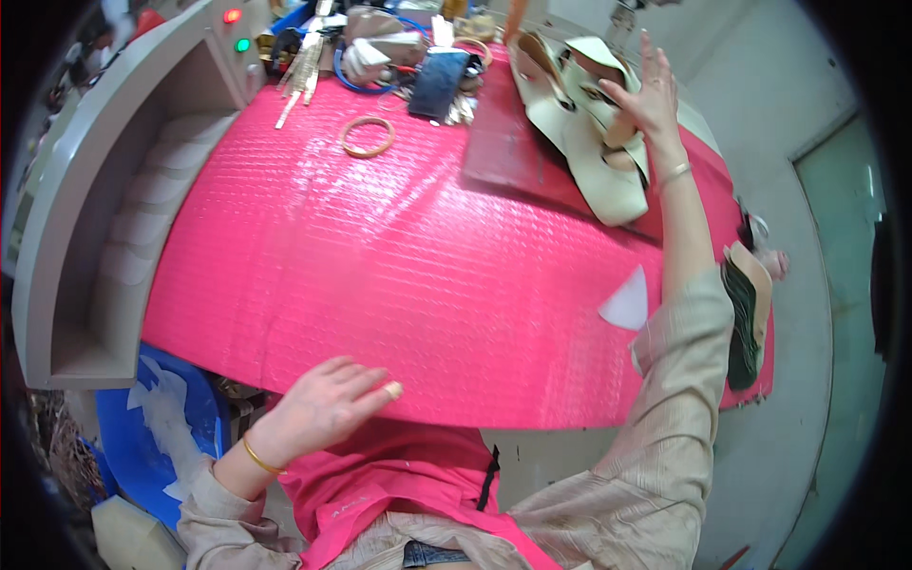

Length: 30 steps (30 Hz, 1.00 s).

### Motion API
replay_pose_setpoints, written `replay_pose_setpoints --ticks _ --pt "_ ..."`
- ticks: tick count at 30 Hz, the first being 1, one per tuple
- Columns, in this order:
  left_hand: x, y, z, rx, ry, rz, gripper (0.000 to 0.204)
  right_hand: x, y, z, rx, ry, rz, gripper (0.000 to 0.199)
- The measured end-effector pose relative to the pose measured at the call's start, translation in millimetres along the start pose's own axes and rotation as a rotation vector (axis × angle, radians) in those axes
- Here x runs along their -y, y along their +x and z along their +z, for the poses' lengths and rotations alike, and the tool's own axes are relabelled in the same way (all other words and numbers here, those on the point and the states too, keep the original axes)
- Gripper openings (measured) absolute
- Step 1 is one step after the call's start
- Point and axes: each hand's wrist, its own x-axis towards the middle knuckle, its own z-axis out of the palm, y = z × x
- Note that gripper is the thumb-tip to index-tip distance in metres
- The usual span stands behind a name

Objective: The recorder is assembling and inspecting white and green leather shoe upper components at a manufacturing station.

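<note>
Right hand (646, 95) reaches far out, fingers spread wide and lifted, palm and heel coming down on the cream shoe pieces (589, 142) piled at the far right of the pink surface (380, 256); it touches the top of the pile but is not closed around any one piece. The pile sits partly on a dark red board (508, 147), which lies flat on the pink surface just left of the pile. Risk as judged from here: the pieces overlap loosely and some lean toward the far edge, so a flat push from an open hand could slide the top ones off the back or drag the whole stack across the board; a one-piece pick with the fingers this wide may lift two stuck together. Left hand (323, 408) rests at the near edge of the pink surface, well away from the pile, fingers loosely spread and flat, holding nothing (a thin bangle on the wrist). Left of the board lies a tan ring (367, 136); beyond it, clutter of tools and a dark blue cloth bundle (437, 84). Right of the pile, at the surface's right edge, a stack of dark green and tan soles (746, 313) overhangs slightly, and the reaching sleeve could brush it off. A small white triangular scrap (627, 304) lies near that sleeve.
</note>
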Motion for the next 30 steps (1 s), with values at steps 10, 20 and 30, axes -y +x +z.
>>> replay_pose_setpoints --ticks 10,20,30 --pt "70.5 34.4 -34.0 -0.245 -0.296 -0.077 0.037 19.7 103.9 -63.4 0.219 0.077 0.079 0.039" --pt "111.1 280.7 -4.0 -0.375 -1.745 -0.619 0.05 120.1 11.4 -40.4 0.484 0.301 0.015 0.044" --pt "120.6 286.9 37.3 -0.739 -1.581 -0.68 0.039 -139.4 124.9 -85.2 0.296 0.646 0.25 0.032"
